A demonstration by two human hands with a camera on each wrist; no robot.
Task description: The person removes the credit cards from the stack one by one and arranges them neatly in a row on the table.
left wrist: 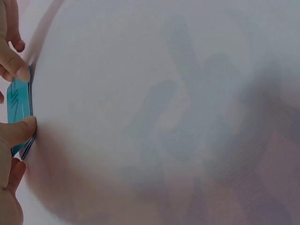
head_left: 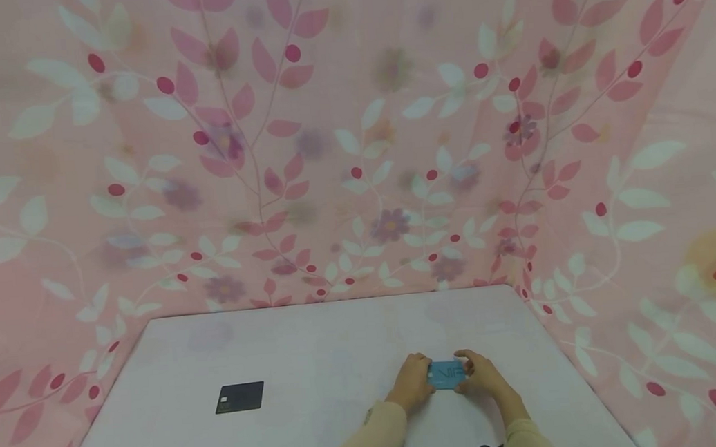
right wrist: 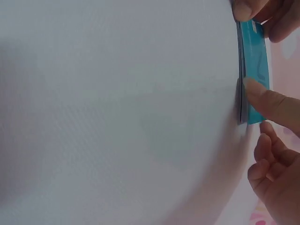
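A small stack of cards, with a blue card (head_left: 447,375) lettered VIP on top, is held just over the right part of the white table. My left hand (head_left: 411,382) grips the stack's left end, its thumb (left wrist: 22,130) along the near edge. At the other end my right hand (head_left: 482,375) pinches the stack, thumb (right wrist: 265,99) on the near edge. In the right wrist view, darker card edges (right wrist: 241,70) show in layers beside the blue face. Some fingertips are hidden behind the cards.
A black card (head_left: 240,397) with a silver chip lies flat at the left of the white table (head_left: 316,344). Pink floral cloth (head_left: 353,148) hangs behind the table and down both sides. Dark wrist straps show at the bottom edge of the head view.
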